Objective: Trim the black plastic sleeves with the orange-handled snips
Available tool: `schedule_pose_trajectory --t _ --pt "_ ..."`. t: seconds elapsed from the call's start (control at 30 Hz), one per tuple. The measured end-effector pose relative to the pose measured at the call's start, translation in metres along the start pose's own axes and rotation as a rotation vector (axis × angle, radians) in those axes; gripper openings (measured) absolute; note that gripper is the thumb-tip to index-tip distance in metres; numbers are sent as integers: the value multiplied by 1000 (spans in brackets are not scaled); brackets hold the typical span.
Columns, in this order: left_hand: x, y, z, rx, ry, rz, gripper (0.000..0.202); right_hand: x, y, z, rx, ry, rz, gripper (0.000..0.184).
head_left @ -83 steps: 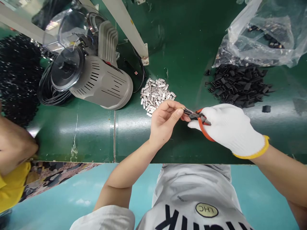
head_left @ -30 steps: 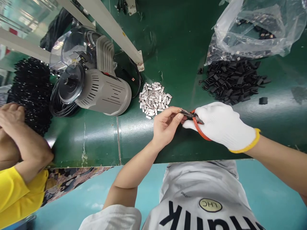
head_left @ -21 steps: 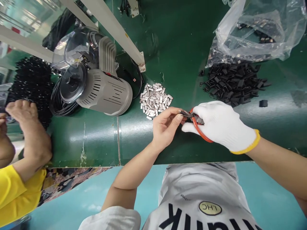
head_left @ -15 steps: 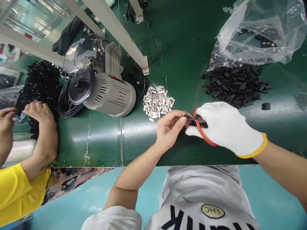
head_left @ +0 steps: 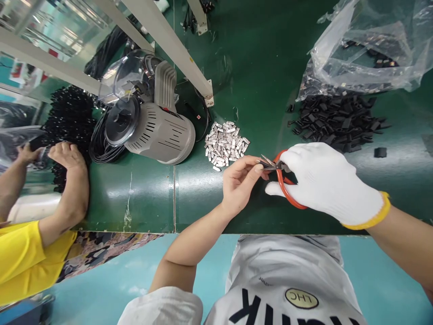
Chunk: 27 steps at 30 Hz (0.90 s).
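My left hand (head_left: 238, 183), bare, pinches a tiny part at the tip of the pliers; the part is too small to name. My right hand (head_left: 324, 180), in a white glove with a yellow cuff, grips orange-handled pliers (head_left: 282, 178) whose jaws meet my left fingertips. Both hands hover over the green table (head_left: 142, 189) near its front edge. A heap of small silver metal clips (head_left: 226, 142) lies just beyond my left hand. A pile of black plastic pieces (head_left: 338, 119) lies beyond my right hand.
A grey motor-like machine (head_left: 152, 124) with a black cable coil sits at left. A clear plastic bag (head_left: 365, 45) of parts lies at the back right. A white frame bar (head_left: 176, 49) crosses the table. A co-worker in yellow (head_left: 64, 180) handles black parts at far left.
My hands have stayed together at the pliers' tip, with only slight shifts. The co-worker's hands moved up onto the black parts at left. The view shifted a little.
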State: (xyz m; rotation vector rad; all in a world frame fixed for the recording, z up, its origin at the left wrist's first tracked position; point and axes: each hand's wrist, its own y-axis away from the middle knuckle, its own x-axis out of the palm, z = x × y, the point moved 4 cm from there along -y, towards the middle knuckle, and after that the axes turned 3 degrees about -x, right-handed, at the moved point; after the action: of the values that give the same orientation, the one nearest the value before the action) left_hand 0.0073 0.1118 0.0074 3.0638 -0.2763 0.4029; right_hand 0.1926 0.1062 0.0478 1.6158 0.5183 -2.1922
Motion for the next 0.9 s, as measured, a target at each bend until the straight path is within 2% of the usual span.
schedule_pose_trajectory --t 0.13,0.4,0.67,0.9 --pt "-4 -1 -4 60 -17 -81 13 -1 0 -2 12 7 -16 59" --pt "9 2 -2 15 -73 24 16 2 -2 -1 14 12 5 52" --pt "8 2 3 11 -39 40 15 0 -2 -4 1 1 15 54" --pt "8 0 5 -32 -40 32 23 -1 -3 -2 -8 -17 11 54"
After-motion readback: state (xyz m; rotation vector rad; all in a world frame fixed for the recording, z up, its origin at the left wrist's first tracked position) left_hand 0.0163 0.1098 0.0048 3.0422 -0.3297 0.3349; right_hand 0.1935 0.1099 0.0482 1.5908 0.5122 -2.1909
